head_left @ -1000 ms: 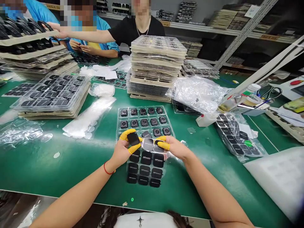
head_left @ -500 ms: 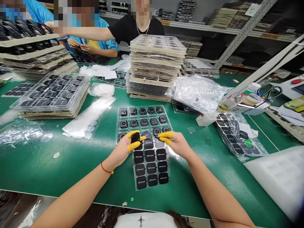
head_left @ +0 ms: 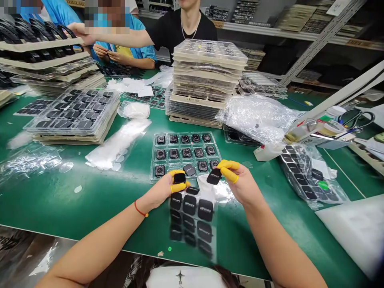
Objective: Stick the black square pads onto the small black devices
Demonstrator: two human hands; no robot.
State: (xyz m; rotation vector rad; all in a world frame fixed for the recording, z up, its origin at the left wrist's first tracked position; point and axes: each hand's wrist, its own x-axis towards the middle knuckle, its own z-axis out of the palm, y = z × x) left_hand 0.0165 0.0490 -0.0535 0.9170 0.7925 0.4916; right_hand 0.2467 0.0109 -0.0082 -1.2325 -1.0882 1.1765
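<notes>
Yellow finger cots cover the working fingers of both hands. My left hand (head_left: 163, 187) grips a black watch case (head_left: 179, 178) between thumb and fingers, its glossy face showing. Just below it, a sheet of black stickers (head_left: 189, 205) with white lettering is lifted and bent, its lower part blurred. Between thumb and forefinger, my right hand (head_left: 237, 178) pinches one black sticker (head_left: 214, 176), held apart from the sheet. Beyond the hands lies a clear tray (head_left: 152, 154) with rows of watch cases; a loose dark square piece (head_left: 189, 170) rests in its front row.
A tall stack of trays (head_left: 207, 84) stands behind the watch tray, and a lower stack (head_left: 75, 116) at left. Plastic bags (head_left: 258, 116), a white bottle (head_left: 265, 151) and bagged sticker sheets (head_left: 306, 176) lie right. Co-workers sit across the table; one black-shirted person (head_left: 192, 28) reaches left.
My right hand has moved right and toward me, with a black sticker now free of the sheet. The sheet has swung and bent upward. My left hand still holds the watch case.
</notes>
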